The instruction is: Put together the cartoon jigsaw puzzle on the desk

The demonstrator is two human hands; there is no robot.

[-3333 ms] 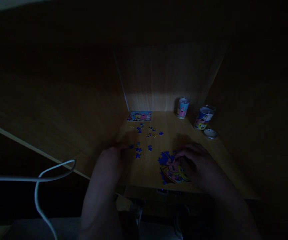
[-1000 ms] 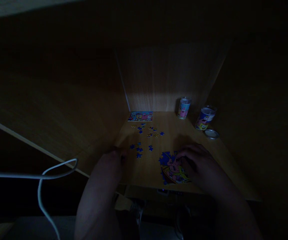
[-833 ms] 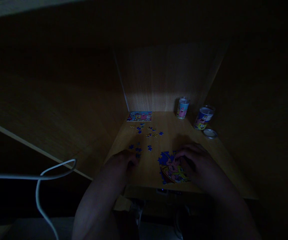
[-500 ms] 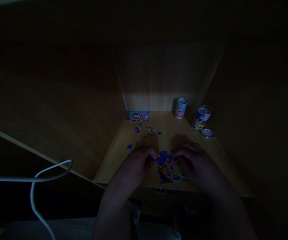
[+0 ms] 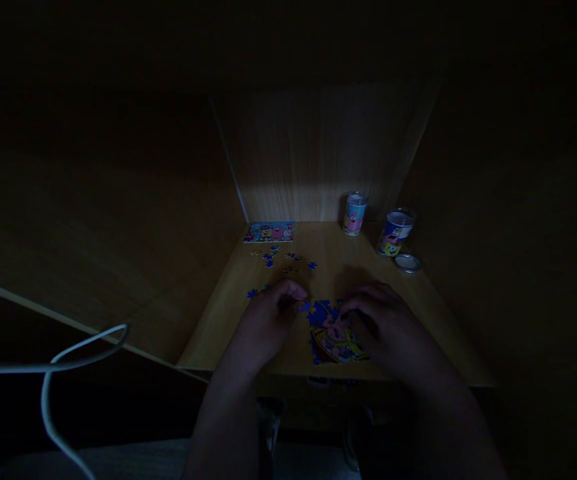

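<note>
A partly assembled jigsaw puzzle (image 5: 329, 337), blue with a pink cartoon figure, lies flat near the front edge of the wooden surface. At its upper left, my left hand (image 5: 281, 307) pinches a small blue puzzle piece (image 5: 305, 306) between thumb and fingertips, just off the puzzle's edge. My right hand (image 5: 375, 313) rests over the puzzle's right side, fingers curled, fingertips touching its upper part. Whether those fingers hold a piece is hidden. Several loose puzzle pieces (image 5: 270, 256) lie scattered beyond my left hand, among them a blue piece (image 5: 313, 265).
A finished-looking cartoon puzzle (image 5: 269, 232) lies at the back left. Two cartoon-printed cans, one smaller (image 5: 355, 215) and one larger (image 5: 395, 233), stand at the back right, with a round lid (image 5: 407, 263) beside them. Wooden panels enclose the surface. A white cable (image 5: 48, 400) hangs at left.
My left hand has lifted slightly up and left from the puzzle's edge, and the blue piece now shows in its fingertips. My right hand stays at the puzzle. The whole view has shifted a little.
</note>
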